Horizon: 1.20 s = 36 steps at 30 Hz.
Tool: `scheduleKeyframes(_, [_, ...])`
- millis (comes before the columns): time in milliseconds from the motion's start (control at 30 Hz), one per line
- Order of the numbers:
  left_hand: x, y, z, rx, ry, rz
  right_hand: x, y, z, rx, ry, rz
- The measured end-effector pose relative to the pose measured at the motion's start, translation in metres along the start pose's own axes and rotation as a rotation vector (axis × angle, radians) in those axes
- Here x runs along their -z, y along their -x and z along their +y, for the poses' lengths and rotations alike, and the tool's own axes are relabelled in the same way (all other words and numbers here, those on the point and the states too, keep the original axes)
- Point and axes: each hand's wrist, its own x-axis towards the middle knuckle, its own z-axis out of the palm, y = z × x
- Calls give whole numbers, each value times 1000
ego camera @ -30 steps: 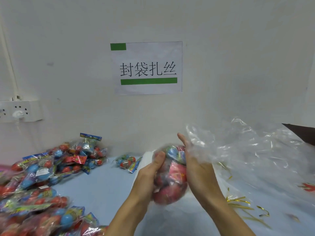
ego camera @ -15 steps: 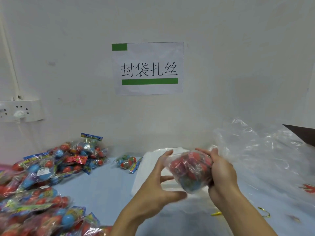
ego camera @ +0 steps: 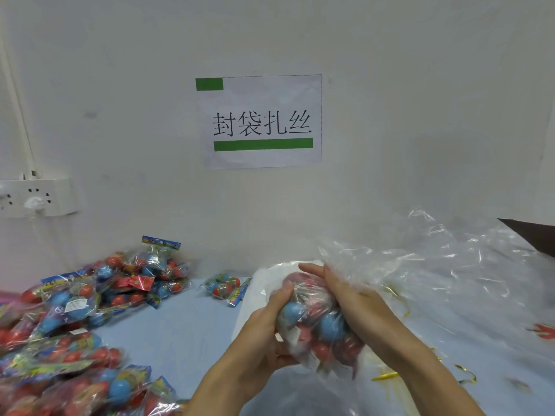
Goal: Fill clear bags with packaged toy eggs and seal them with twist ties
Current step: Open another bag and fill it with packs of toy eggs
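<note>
Both hands [ego camera: 315, 313] clasped around the egg-filled clear bag [ego camera: 318, 328], likely compacting contents before sealing with twist ties [ego camera: 387, 376].

Egg packs [ego camera: 60, 340] cut off at left edge; gold ties [ego camera: 386, 376] blurred (count unclear).

Ahead of you a plain off-white painted wall [ego camera: 405, 100], a white paper sign with green bars and black characters [ego camera: 260, 121] taped on it, a white wall socket strip [ego camera: 36, 197] at your left, a pale blue tabletop [ego camera: 180, 334] below, even flat light.
</note>
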Motion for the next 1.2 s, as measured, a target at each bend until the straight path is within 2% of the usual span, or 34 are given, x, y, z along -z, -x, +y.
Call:
scheduleKeyframes(100, [3, -2, -2, 76, 18, -4, 7, 1, 4, -6, -90, -178])
scheduleKeyframes(200, [-4, 0, 2, 50, -21, 22, 9, -1, 9, -31, -187, -178])
scheduleKeyframes(233, [-7, 0, 3, 9, -41, 79, 9, -2, 11, -35, -176, -152])
scheduleKeyframes(300, [-10, -3, 4, -112, -174, 293, 11, -3, 14, -46, -92, -114])
scheduleKeyframes(367, [-9, -2, 6, -259, -485, 528, 13, -3, 14, -64, 13, -101])
scheduleKeyframes(433, [-10, 1, 8, -425, -715, 617, 12, -2, 14, -73, 70, -108])
scheduleKeyframes(500, [-14, 3, 9, -534, -720, 498, 8, -1, 14, -40, 155, -146])
scheduleKeyframes(567, [-21, 7, 7, -526, -668, 302, 1, -1, 17, -25, 197, -210])
scheduleKeyframes(633, [-24, 9, 6, -500, -599, 222, -6, -1, 21, -64, 175, -280])
scheduleKeyframes(733, [-23, 8, 7, -523, -457, 218, -12, -3, 27, -67, 187, -328])
scheduleKeyframes(867, [-21, 5, 7, -532, -382, 261, -18, -5, 29, -10, 206, -347])
scheduleKeyframes(1033, [-16, 2, 5, -444, -198, 336, -26, -7, 34, 43, 362, -220])
scheduleKeyframes(1200, [-17, 1, 4, -424, -117, 362, -31, -7, 39, 175, 258, -59])
